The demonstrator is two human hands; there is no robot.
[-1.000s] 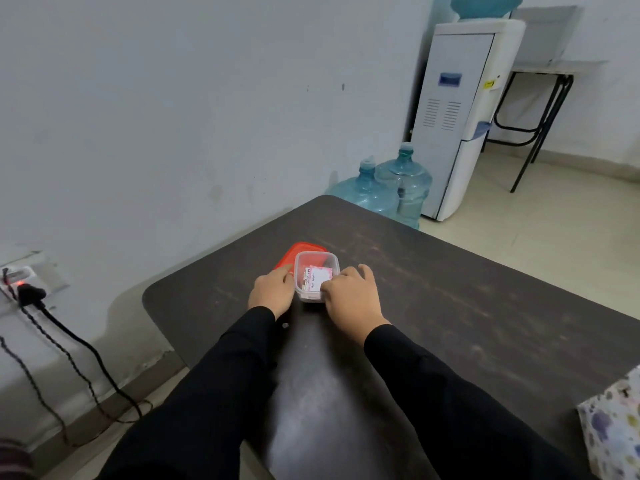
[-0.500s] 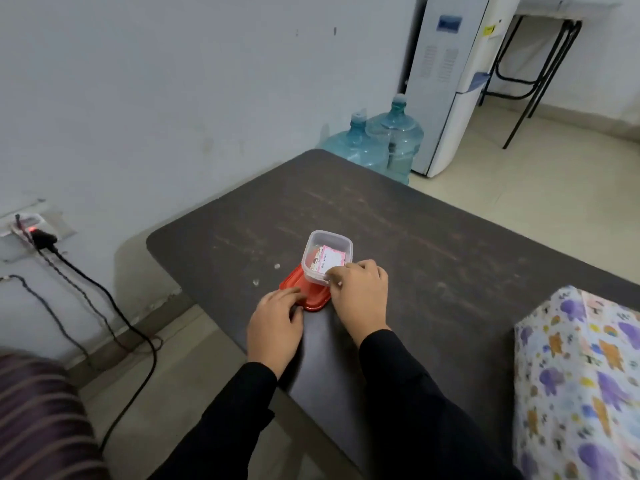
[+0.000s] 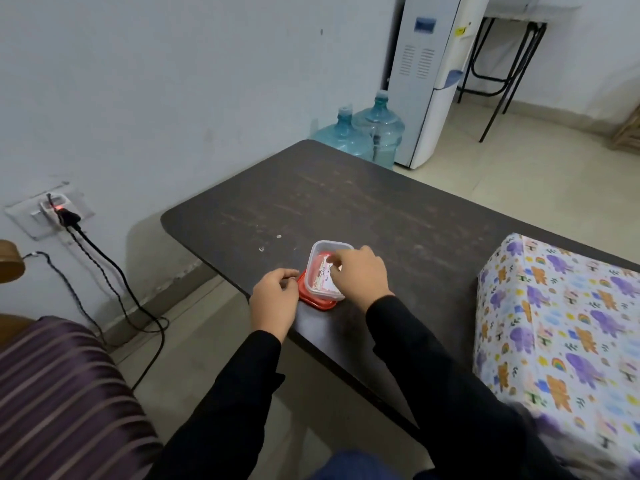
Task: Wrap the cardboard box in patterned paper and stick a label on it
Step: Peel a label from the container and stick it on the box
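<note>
**Right grip in the tub, wrapped box off to the side**

The right grip (image 3: 360, 275), a bare hand in a black sleeve, reaches into a clear tub (image 3: 325, 244). Its thumb and forefinger are curled together on the top edge of a label (image 3: 322, 278) lying inside, pinching it. The tub sits on a red lid (image 3: 317, 304) near the tabletop's (image 3: 381, 209) near-left edge.

The left grip (image 3: 273, 299) rests at that edge with its fingers loosely curled and nothing in them, its fingertips just beside the lid's left side.

The box (image 3: 561, 323), covered in paper printed with purple elephants, orange bears and rainbows, stands on the right of the tabletop, apart from both hands and the tub.

Beyond the far end of the tabletop, two blue water bottles (image 3: 377, 129) stand on the floor against a white dispenser (image 3: 426, 81). A striped cushion (image 3: 59, 393) shows at lower left.
</note>
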